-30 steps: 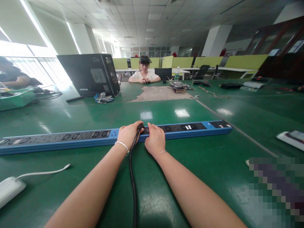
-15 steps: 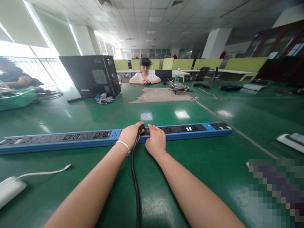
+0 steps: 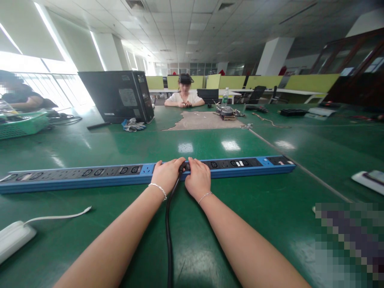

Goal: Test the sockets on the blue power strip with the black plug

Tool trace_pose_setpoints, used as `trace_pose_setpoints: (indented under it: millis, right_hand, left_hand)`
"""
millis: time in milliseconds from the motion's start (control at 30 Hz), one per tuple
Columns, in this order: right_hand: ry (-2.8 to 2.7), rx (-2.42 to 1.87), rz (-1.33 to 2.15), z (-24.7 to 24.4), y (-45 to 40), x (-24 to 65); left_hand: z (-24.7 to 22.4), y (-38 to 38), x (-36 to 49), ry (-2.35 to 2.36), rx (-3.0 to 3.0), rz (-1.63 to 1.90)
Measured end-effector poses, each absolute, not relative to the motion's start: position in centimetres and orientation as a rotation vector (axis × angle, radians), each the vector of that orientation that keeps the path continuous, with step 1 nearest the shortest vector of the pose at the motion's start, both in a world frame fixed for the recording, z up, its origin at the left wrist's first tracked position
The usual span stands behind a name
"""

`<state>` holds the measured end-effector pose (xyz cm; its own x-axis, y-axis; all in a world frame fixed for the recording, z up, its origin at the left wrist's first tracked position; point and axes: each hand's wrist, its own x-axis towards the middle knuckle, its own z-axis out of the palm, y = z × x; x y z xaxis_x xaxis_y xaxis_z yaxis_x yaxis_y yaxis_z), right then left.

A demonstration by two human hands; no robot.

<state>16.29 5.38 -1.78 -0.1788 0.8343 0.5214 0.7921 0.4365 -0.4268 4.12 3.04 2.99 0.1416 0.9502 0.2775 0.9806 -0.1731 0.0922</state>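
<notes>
A long blue power strip (image 3: 72,184) with black sockets lies across the green table. My left hand (image 3: 168,174) is closed round the plug end of a black cable (image 3: 168,232), over the middle of the strip. The cable runs from there toward me, off the bottom of the view. Right beside it, my right hand (image 3: 198,178) rests on the strip with its fingers curled over the far side and gripping it. The plug's tip and the socket under it are hidden by my fingers.
A black computer case (image 3: 117,96) and gloves (image 3: 133,125) stand beyond the strip at left, near a green basket (image 3: 27,126). A white adapter (image 3: 16,240) lies at near left. One person (image 3: 184,96) sits opposite, another at far left.
My left hand has lowered slightly and turned flatter over the strip, with the plug now lower. The cable has shifted a little to the left near me. My right hand stays on the strip.
</notes>
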Motion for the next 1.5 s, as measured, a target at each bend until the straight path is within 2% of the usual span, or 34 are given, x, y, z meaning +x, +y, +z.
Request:
trace_pose_setpoints:
  millis: [400, 733, 933, 1500]
  right_hand:
    - [-1.97, -1.302, 0.074, -1.8, 5.1, 16.1]
    - [-2.088, -0.9, -0.03, -0.8, 4.2, 15.8]
    - [-2.063, -0.92, -0.046, -0.5, 4.1, 15.4]
    - [-2.098, -1.004, -0.061, -0.4, 4.0, 15.3]
  left_hand:
    - [3.2, 3.7, 3.6, -2.086, -2.338, -0.44]
    - [0.7, 3.1, 3.1, -1.932, -2.281, -0.581]
    - [-0.3, 3.1, 2.9, -1.811, -2.266, -0.545]
    - [-0.2, 2.6, 2.8, -1.874, -2.138, -0.635]
